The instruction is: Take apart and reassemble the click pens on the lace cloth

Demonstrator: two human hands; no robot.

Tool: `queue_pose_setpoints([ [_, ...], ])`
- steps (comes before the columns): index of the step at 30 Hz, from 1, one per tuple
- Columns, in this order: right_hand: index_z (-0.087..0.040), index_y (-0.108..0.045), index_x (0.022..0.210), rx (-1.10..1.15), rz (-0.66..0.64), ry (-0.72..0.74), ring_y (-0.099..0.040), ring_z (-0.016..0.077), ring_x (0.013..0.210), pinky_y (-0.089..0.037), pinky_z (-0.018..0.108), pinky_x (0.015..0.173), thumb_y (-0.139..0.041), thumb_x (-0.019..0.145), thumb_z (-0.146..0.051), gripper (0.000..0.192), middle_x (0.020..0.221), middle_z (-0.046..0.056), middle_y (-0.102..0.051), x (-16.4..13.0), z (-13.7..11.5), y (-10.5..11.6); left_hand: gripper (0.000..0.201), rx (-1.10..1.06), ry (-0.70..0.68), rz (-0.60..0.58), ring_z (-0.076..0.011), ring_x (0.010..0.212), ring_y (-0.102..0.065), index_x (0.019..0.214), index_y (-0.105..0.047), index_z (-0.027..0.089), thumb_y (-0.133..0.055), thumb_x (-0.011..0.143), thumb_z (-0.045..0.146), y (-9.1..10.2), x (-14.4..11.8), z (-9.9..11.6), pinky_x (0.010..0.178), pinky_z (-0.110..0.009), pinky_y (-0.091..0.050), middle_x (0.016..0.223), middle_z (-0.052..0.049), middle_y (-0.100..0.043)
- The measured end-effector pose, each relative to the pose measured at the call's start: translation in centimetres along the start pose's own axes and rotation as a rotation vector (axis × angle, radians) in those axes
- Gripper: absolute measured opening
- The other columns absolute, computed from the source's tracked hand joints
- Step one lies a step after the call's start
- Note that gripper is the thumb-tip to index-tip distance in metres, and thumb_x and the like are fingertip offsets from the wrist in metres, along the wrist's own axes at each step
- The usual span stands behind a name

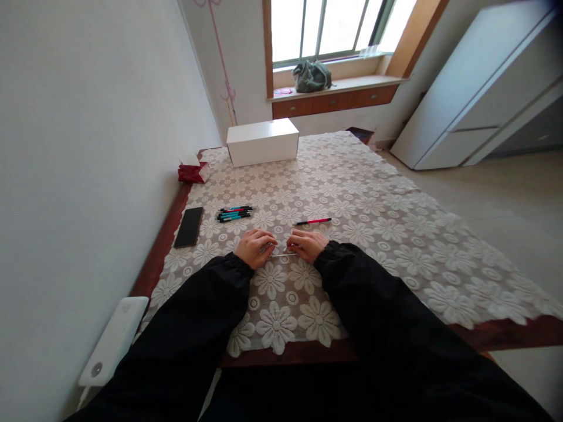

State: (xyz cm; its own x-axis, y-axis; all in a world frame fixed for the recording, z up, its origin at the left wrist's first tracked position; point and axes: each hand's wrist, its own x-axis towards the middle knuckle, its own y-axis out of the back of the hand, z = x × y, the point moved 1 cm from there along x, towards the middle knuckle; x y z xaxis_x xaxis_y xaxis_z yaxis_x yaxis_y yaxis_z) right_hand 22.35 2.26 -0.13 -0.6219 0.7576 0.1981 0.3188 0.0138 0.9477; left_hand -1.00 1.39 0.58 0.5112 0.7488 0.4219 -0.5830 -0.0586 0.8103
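Lace cloth [396, 234]: white flower pattern, spread over our desk [505, 331].
Left hand [255, 246]: curled on the cloth, fingers pinching one end of a thin pale rod [281, 254].
Right hand [308, 244]: curled just beside the left, pinching the rod's other end.
Rod: lies flat between our two hands, close to the near edge; we cannot tell what it is.
Red pen [313, 221]: alone, just beyond our right hand.
Pens [234, 213]: a bundle beyond our left hand.
Phone [189, 227]: dark, left of the pens.
Box [263, 142]: white, at the far edge.
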Motion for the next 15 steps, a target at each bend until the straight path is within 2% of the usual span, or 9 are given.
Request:
queue_pose_setpoints([
  [5, -0.03, -0.07, 0.11, 0.01, 0.004, 0.051, -0.061, 0.0148, 0.079, -0.035, 0.025, 0.063, -0.05, 0.098, -0.032, 0.023, 0.097, 0.002, -0.065, -0.02, 0.28, -0.39, 0.012, 0.0, -0.008, 0.004, -0.0218, 0.103, -0.064, 0.095, -0.074, 0.026, -0.063, 0.089, 0.027, -0.01, 0.02, 0.01, 0.096, -0.043, -0.048, 0.106, -0.003, -0.074],
  [15, -0.028, -0.071, 0.099, 0.039, 0.044, 0.082, -0.06, 0.0135, 0.076, -0.035, 0.025, 0.062, -0.052, 0.097, -0.03, 0.02, 0.092, 0.002, -0.065, 0.08, 0.42, -0.62, 0.012, -0.007, -0.025, 0.007, -0.0206, 0.1, -0.065, 0.093, -0.074, 0.026, -0.063, 0.089, 0.026, -0.18, 0.05, -0.08, 0.095, -0.042, -0.05, 0.103, -0.003, -0.074],
])
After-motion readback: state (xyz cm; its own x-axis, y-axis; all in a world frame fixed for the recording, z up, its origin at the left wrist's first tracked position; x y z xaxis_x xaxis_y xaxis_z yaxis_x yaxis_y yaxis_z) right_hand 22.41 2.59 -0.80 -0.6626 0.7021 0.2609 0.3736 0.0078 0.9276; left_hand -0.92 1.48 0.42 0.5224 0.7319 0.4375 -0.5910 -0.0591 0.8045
